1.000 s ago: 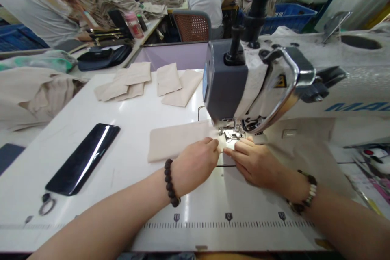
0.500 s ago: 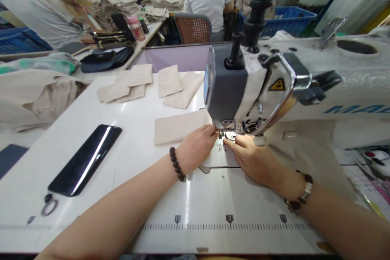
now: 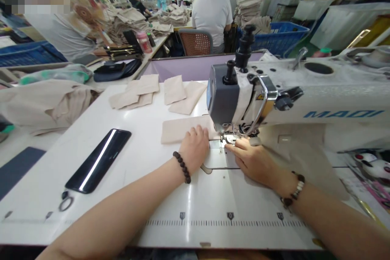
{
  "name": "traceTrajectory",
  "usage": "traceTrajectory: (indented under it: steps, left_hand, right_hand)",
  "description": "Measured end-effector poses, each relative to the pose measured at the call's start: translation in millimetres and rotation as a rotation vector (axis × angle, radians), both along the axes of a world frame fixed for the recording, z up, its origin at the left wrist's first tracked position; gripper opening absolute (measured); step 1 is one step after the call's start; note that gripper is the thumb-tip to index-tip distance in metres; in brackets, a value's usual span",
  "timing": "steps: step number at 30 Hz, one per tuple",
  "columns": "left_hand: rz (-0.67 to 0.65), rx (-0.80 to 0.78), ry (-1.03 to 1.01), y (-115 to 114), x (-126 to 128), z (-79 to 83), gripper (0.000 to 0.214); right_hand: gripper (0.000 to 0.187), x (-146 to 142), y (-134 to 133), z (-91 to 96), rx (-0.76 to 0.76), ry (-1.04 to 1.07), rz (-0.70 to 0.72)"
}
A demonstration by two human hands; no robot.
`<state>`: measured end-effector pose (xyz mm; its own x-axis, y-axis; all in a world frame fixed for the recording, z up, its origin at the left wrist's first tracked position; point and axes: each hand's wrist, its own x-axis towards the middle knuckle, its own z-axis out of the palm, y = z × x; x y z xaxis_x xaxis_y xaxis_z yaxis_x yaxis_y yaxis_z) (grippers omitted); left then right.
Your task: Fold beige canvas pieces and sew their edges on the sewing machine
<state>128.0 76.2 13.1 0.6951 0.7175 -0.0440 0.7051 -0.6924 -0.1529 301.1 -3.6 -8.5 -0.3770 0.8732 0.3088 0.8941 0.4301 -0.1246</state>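
Note:
A folded beige cloth piece (image 3: 178, 128) lies on the white table, its right end under the head of the sewing machine (image 3: 240, 97). My left hand (image 3: 195, 148) rests on the cloth's near edge, fingers curled down flat on it. My right hand (image 3: 251, 158) lies just right of the presser foot (image 3: 228, 139), fingers stretched toward the needle, touching the cloth's end there. Both wrists wear bead bracelets.
Several more beige pieces (image 3: 158, 91) lie at the table's back. A black phone (image 3: 99, 160) lies at the left, a small ring (image 3: 65, 203) near it. A heap of beige fabric (image 3: 42, 105) sits far left. A person in white (image 3: 211, 20) sits beyond.
The cloth has fed backward under the machine. My left hand went from pinching at the needle to lying on the cloth farther left. The view pulled back and up.

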Motion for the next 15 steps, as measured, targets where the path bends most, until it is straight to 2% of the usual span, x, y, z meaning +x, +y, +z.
traceTrajectory:
  steps: [2, 5, 7, 8, 10, 12, 13, 15]
  left_hand:
    - [0.017, -0.023, 0.013, 11, -16, 16.9, 0.034]
    - [0.067, -0.042, -0.015, 33, -54, 56.7, 0.046]
    - [0.189, -0.120, -0.309, 42, -77, 75.9, 0.049]
    - [0.212, -0.231, -0.457, 43, -85, 78.7, 0.051]
    - [0.192, -0.496, -0.697, 39, -92, 68.5, 0.055]
    - [0.222, -0.614, -0.768, 28, -90, 43.6, 0.056]
    - [0.246, -0.579, -0.754, 21, -88, 29.9, 0.058]
    - [0.206, -0.306, -0.668, 4, -82, 8.1, 0.056]
  right_hand:
    - [0.029, 3, -2, -1.4, -0.005, 0.060, 0.013]
    - [0.028, 6, -4, -3.2, -0.017, 0.120, 0.022]
    - [0.027, 7, -4, -3.7, -0.025, 0.134, 0.027]
    - [0.027, 7, -5, -3.8, -0.028, 0.134, 0.028]
    - [0.028, 7, -5, -3.7, -0.035, 0.127, 0.032]
    - [0.027, 7, -5, -3.5, -0.046, 0.127, 0.035]
    - [0.026, 7, -5, -3.4, -0.050, 0.127, 0.037]
    - [0.025, 7, -5, -3.2, -0.051, 0.129, 0.044]
